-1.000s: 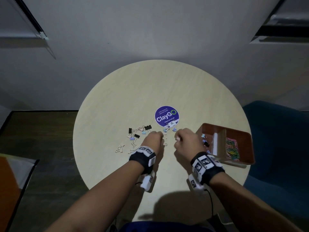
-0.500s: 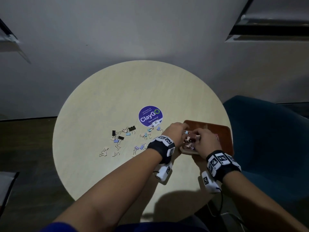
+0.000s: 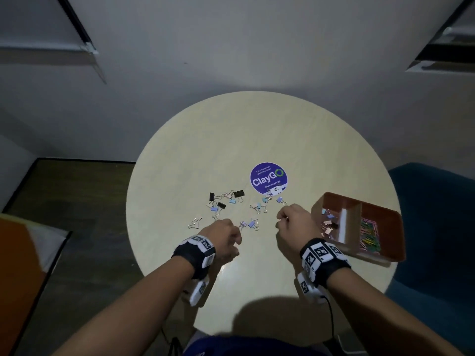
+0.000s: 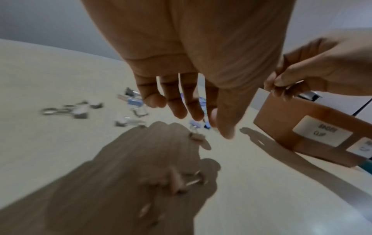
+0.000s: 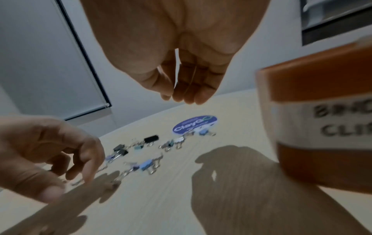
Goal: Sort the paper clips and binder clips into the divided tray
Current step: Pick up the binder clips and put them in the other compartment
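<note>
Purple sticker (image 3: 268, 178) lies beyond scattered binder clips (image 3: 226, 200).

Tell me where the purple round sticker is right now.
In the head view the purple sticker lies near the table's middle, just beyond the loose binder clips, left of the tray.

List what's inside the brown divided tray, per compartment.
Brown divided tray: left compartment holds pastel and black binder clips; right holds multicoloured paper clips. The near wall hides the front floor.

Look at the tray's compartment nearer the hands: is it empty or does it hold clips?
It holds clips. In the head view the tray's nearer compartment contains several binder clips, pink, blue and black.
</note>
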